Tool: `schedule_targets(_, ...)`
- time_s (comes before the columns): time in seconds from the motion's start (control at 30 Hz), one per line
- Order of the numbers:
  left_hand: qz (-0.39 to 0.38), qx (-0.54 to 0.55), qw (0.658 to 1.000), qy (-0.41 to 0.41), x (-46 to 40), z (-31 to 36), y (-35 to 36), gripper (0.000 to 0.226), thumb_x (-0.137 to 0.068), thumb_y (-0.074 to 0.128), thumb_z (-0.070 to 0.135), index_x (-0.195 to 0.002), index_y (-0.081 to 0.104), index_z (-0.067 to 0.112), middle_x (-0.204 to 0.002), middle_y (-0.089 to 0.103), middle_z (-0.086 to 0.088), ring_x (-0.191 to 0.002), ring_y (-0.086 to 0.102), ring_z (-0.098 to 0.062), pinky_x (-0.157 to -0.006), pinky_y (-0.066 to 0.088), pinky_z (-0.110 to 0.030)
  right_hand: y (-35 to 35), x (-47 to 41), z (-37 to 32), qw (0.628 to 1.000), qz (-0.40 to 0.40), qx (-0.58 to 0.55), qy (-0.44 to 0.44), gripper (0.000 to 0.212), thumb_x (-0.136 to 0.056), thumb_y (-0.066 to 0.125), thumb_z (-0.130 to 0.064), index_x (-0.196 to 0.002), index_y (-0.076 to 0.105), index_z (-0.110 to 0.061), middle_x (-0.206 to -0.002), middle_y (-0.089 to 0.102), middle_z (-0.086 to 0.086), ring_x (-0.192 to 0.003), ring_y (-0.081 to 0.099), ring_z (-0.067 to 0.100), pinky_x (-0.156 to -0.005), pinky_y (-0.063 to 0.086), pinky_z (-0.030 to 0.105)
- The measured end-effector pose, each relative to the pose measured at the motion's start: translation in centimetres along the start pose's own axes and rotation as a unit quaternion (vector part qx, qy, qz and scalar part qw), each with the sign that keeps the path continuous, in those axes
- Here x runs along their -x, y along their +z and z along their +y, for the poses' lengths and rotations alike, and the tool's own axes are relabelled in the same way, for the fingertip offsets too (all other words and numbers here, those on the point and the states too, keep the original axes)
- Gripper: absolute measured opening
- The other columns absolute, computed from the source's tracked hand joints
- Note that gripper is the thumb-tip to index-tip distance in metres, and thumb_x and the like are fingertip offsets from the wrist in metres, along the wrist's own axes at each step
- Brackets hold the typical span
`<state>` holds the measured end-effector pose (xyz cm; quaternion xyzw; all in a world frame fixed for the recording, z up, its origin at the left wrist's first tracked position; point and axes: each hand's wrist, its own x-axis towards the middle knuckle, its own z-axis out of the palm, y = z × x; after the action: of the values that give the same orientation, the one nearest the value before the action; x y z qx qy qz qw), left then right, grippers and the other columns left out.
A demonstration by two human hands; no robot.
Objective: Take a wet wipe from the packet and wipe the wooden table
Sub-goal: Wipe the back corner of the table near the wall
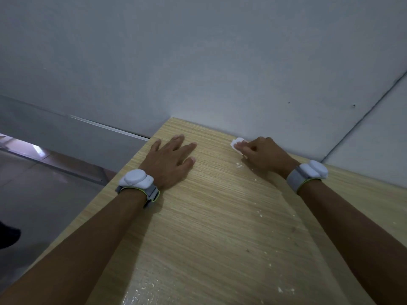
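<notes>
The wooden table [220,216] fills the lower middle of the head view, its far edge against a grey wall. My right hand [262,154] holds a small crumpled white wet wipe [236,142] and presses it on the table close to the wall. Only the wipe's front end shows past the fingers. My left hand [169,160] lies flat on the wood near the table's far left corner, fingers straight and spread. Both wrists carry white sensor bands. The wipe packet is not in view.
Small white crumbs [239,165] lie scattered on the wood below my right hand and toward the near edge. A wet sheen [145,289] shows at the near middle. The table's left edge drops to a grey floor [44,205]. The wall [198,62] blocks the far side.
</notes>
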<state>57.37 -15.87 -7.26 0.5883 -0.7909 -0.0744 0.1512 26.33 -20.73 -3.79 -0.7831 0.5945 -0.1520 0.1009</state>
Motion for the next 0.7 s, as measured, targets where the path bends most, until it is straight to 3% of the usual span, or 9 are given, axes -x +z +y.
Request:
schedule_targets(0.1,0.004,0.000,1.000,0.005,-0.1,-0.1,0.1,0.061,-0.098,0.028,0.062,-0.156,0.028,0.043,-0.170,0.017,0.004,-0.157,0.008,-0.009,-0.126,0.007,-0.053,-0.4,0.5,0.3,0.999,-0.004,0.024,-0.027,0.033,-0.100,0.053,-0.039,-0.104,0.081,-0.022,-0.084,0.076,0.005,-0.079,0.067,0.023,-0.076,0.049,0.035)
schedule_targets(0.3,0.015,-0.017,0.999,-0.022,-0.3,0.2,0.7,0.058,-0.101,0.025,0.061,-0.156,0.027,0.044,-0.169,0.018,0.004,-0.157,0.009,-0.010,-0.125,0.008,-0.052,-0.6,1.4,0.6,0.999,-0.006,0.003,-0.031,0.034,-0.101,0.053,-0.027,-0.130,0.071,-0.034,-0.122,0.075,0.005,-0.110,0.068,0.026,-0.095,0.049,0.031)
schedule_targets(0.4,0.036,-0.047,0.997,-0.050,-0.9,2.1,1.3,0.051,-0.105,0.027,0.048,-0.155,0.032,0.037,-0.167,0.024,-0.007,-0.156,0.015,-0.020,-0.123,0.013,-0.059,-0.4,1.5,0.5,0.999,-0.004,0.012,-0.042,0.030,-0.104,0.053,-0.029,-0.126,0.074,-0.030,-0.114,0.077,0.004,-0.104,0.069,0.026,-0.083,0.039,0.023)
schedule_targets(0.47,0.040,-0.058,0.995,-0.070,-0.9,3.1,1.7,0.052,-0.105,0.027,0.045,-0.155,0.032,0.032,-0.167,0.022,-0.013,-0.156,0.015,-0.026,-0.122,0.012,-0.060,-0.4,1.6,0.5,0.999,-0.003,0.016,-0.046,0.028,-0.103,0.056,-0.020,-0.120,0.077,-0.025,-0.106,0.078,0.003,-0.098,0.069,0.024,-0.078,0.035,0.018)
schedule_targets(0.57,0.025,-0.022,0.998,-0.057,-0.7,3.3,1.7,0.055,-0.101,0.029,0.054,-0.154,0.031,0.041,-0.169,0.018,-0.011,-0.157,0.010,-0.028,-0.123,0.005,-0.062,-0.9,1.7,1.0,0.997,0.025,0.030,-0.065,0.023,-0.097,0.055,-0.004,-0.107,0.076,-0.008,-0.098,0.075,0.008,-0.093,0.068,0.029,-0.076,0.041,0.028)
schedule_targets(0.63,0.013,-0.005,1.000,-0.008,-0.8,3.5,1.6,0.057,-0.097,0.028,0.061,-0.152,0.029,0.049,-0.169,0.020,-0.003,-0.157,0.010,-0.027,-0.122,0.004,-0.064,-0.9,1.9,0.9,0.995,0.040,0.039,-0.080,0.020,-0.096,0.054,-0.003,-0.099,0.073,-0.007,-0.098,0.074,0.006,-0.091,0.066,0.028,-0.082,0.047,0.030)
schedule_targets(0.7,-0.003,0.002,1.000,0.021,-1.2,3.9,1.5,0.058,-0.095,0.026,0.064,-0.152,0.027,0.051,-0.169,0.020,0.003,-0.158,0.010,-0.021,-0.122,0.004,-0.064,-0.6,2.0,0.5,0.993,0.055,0.026,-0.099,0.021,-0.099,0.056,-0.008,-0.094,0.075,-0.013,-0.100,0.077,0.001,-0.089,0.066,0.017,-0.079,0.043,0.012)
